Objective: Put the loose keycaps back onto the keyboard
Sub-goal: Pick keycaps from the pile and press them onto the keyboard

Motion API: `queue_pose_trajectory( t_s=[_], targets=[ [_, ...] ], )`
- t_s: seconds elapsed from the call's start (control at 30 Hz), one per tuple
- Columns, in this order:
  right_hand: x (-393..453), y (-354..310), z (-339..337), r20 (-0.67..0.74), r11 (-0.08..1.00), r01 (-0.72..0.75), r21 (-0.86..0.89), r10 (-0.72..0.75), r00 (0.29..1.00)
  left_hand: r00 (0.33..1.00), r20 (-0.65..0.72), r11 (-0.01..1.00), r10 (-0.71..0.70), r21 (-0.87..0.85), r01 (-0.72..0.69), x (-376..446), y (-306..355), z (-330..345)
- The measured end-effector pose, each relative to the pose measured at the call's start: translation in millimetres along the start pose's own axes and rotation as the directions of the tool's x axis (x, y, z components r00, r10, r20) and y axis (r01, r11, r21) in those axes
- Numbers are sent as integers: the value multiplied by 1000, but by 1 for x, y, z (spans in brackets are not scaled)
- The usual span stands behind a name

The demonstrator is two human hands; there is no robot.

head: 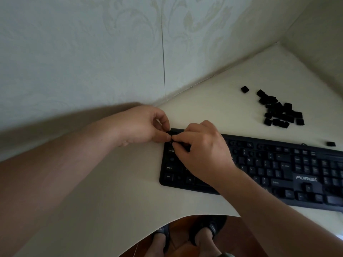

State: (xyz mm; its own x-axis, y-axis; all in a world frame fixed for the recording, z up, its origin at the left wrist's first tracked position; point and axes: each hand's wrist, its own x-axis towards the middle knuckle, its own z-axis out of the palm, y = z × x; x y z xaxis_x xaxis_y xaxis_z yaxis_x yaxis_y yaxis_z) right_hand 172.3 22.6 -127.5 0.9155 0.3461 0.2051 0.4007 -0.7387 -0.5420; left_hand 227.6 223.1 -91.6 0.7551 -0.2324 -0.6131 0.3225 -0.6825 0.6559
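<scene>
Right at the far-left corner of the black keyboard (269, 169), both hands meet. The left hand (143, 125) comes in from the left side of the keyboard, its fingers curled and its thumb and fingertips pinching a small black keycap (169, 133) just over that corner; most of the cap is hidden by the fingers. The right hand (202, 154) lies across the left part of the keyboard, knuckles up, its curled fingertips pressed against the same spot, touching the left hand's fingertips; whether it also grips the cap or only presses beside it, I cannot tell. The keys under the right palm are covered, while Tab, Shift, Ctrl and Alt show along the keyboard's left edge and near-left corner. Beyond the keyboard's far edge, towards its right half, a pile of loose keycaps (280, 111) lies on the pale table (111, 182), with one keycap (245, 89) set slightly apart on the pile's far-left side. Another single keycap (331, 144) rests on the table just beside the keyboard's far edge, near its right end. The keyboard sits near a corner where patterned wallpaper (74, 52) meets the table. Below the table's curved near edge, two feet in dark sandals (207, 229) stand on a reddish-brown floor (232, 242).
</scene>
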Motion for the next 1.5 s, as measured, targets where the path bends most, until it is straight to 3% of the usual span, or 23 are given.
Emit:
queue_pose_trajectory(
  t_s=[0.23, 0.43, 0.73, 0.97, 1.13, 1.5],
  targets=[
    [6, -6, -2, 151, 988, -131, 78, 118, 982, 996, 87, 998, 29, 59, -35, -1, -1, -3],
    [22, -8, -14, 240, 878, -419, 231, 366, 899, 992, 128, 999, 2, -34, 3, -4, 3, -8],
    [8, -18, -26, 128, 932, -273, 238, 248, 960, 996, 91, 998, 3, -69, 3, -2, 0, -5],
    [9, -13, -17, 56, 997, -71, 12, 70, 996, 995, 97, 998, 18, -55, -13, -1, -2, -5],
    [7, -4, -14, 77, 1000, -19, -11, 20, 997, 995, 92, 996, 46, -76, -39, 0, -3, -6],
    [9, -5, -9, 147, 993, -108, 55, 99, 984, 996, 56, 998, 66, 3, -66, -1, -6, -2]
  ],
)
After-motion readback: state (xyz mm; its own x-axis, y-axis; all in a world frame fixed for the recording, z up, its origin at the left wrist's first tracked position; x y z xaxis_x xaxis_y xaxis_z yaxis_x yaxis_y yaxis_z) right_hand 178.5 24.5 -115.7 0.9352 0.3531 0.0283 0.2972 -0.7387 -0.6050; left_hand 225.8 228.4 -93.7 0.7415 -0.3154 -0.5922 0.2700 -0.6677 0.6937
